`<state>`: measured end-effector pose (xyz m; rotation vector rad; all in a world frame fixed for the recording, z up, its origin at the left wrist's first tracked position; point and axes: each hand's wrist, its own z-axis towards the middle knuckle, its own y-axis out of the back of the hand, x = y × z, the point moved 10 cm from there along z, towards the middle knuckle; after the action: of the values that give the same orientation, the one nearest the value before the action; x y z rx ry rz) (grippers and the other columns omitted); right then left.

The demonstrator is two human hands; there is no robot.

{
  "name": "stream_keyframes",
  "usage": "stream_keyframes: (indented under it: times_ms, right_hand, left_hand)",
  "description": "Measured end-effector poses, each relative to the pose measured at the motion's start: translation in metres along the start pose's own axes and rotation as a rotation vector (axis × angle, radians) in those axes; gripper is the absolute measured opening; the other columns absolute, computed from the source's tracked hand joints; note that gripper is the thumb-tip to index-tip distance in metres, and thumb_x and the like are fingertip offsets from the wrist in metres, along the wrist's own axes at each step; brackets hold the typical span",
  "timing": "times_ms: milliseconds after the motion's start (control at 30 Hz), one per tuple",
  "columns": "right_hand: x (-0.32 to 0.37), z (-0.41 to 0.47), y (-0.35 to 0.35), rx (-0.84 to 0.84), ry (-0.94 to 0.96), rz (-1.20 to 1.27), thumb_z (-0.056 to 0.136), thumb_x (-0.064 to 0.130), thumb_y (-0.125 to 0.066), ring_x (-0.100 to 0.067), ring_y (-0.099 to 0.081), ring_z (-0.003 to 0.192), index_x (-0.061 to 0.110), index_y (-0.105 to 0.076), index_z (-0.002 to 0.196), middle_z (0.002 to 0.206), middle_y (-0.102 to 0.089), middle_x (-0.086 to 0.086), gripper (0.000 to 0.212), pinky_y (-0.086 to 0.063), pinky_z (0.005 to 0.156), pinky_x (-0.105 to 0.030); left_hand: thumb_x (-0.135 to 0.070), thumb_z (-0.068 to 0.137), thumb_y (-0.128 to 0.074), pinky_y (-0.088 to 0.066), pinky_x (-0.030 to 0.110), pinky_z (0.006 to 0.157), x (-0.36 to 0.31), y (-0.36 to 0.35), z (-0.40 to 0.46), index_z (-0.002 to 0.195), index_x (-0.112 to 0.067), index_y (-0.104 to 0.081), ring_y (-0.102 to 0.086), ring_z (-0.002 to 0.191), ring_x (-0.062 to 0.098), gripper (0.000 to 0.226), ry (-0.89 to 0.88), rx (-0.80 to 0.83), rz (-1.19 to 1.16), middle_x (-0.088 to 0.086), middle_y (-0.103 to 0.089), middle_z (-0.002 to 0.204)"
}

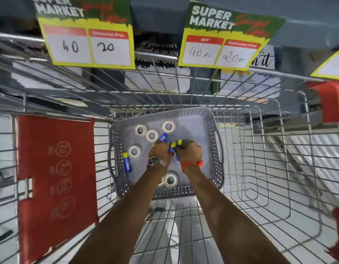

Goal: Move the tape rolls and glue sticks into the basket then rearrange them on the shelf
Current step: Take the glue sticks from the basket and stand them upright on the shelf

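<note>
A grey perforated basket [205,119] sits inside a wire shopping trolley. Several white tape rolls lie in it: three [152,135] near its far left, one [134,151] at the left, one [170,180] near the front between my forearms. One blue glue stick with a yellow cap [127,163] lies by the left wall. My left hand [158,152], with a wristwatch, is closed on a blue glue stick [163,137] that pokes out beyond it. My right hand [189,153], with a red wristband, grips glue sticks [173,146] with yellow caps showing.
The wire shopping trolley [260,149] surrounds the basket, with a red flap [56,178] at the left and red corner guards [332,103] at the right. Above hang yellow-green price signs [88,35] on the shelf edge, with notebooks behind.
</note>
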<state>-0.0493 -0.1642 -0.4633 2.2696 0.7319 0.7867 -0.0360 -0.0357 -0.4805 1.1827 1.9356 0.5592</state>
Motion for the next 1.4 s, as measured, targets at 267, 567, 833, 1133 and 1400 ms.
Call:
stream_keyframes:
  times_ms: [267,567,833,1133,1400]
  right_hand:
    - [0.010,-0.025,0.060,-0.149,0.096,0.158,0.075,0.031,-0.066,-0.032,-0.068,0.080,0.007,-0.069,0.078,0.079,-0.074,-0.017,0.024,-0.033,0.057,-0.022]
    - [0.079,-0.141,0.225,-0.625,0.524,0.654,0.069,0.025,-0.066,0.015,-0.063,0.070,0.007,-0.072,0.089,0.071,-0.071,-0.001,0.027,-0.044,0.067,0.006]
    - [0.196,-0.152,0.346,-0.677,0.747,0.887,0.072,0.004,-0.069,0.014,-0.061,0.065,0.026,-0.065,0.091,0.077,-0.068,0.007,0.029,-0.055,0.075,-0.017]
    - [0.256,-0.078,0.373,-0.651,0.629,0.680,0.075,-0.002,-0.066,-0.029,-0.071,0.081,-0.002,-0.065,0.097,0.089,-0.074,-0.019,0.022,-0.055,0.080,-0.032]
    - [0.253,-0.062,0.368,-0.664,0.598,0.590,0.073,0.001,-0.068,-0.031,-0.071,0.086,0.001,-0.065,0.097,0.090,-0.075,-0.017,0.024,-0.056,0.082,-0.043]
  left_hand:
    - [-0.028,0.089,-0.055,-0.048,0.040,0.076,-0.019,0.043,-0.036,0.106,-0.007,-0.059,-0.060,0.098,0.037,0.026,-0.052,-0.185,-0.084,0.020,-0.065,0.104]
    - [-0.040,0.080,-0.057,-0.047,0.008,0.078,-0.105,0.201,-0.142,0.105,-0.017,-0.065,-0.062,0.093,-0.002,0.036,-0.428,-0.574,-0.737,-0.004,-0.070,0.101]
    - [-0.018,0.077,-0.069,-0.054,0.023,0.081,-0.171,0.375,-0.143,0.103,-0.004,-0.067,-0.066,0.077,-0.001,0.029,-0.578,-0.870,-0.977,0.000,-0.071,0.090]
    - [-0.011,0.078,-0.071,-0.048,0.024,0.078,-0.226,0.407,-0.041,0.098,-0.006,-0.070,-0.069,0.090,0.023,0.021,-0.360,-0.690,-0.588,0.016,-0.074,0.094]
    - [-0.015,0.079,-0.069,-0.053,0.032,0.082,-0.239,0.405,-0.042,0.099,-0.008,-0.070,-0.068,0.091,0.026,0.021,-0.392,-0.699,-0.479,0.013,-0.074,0.093]
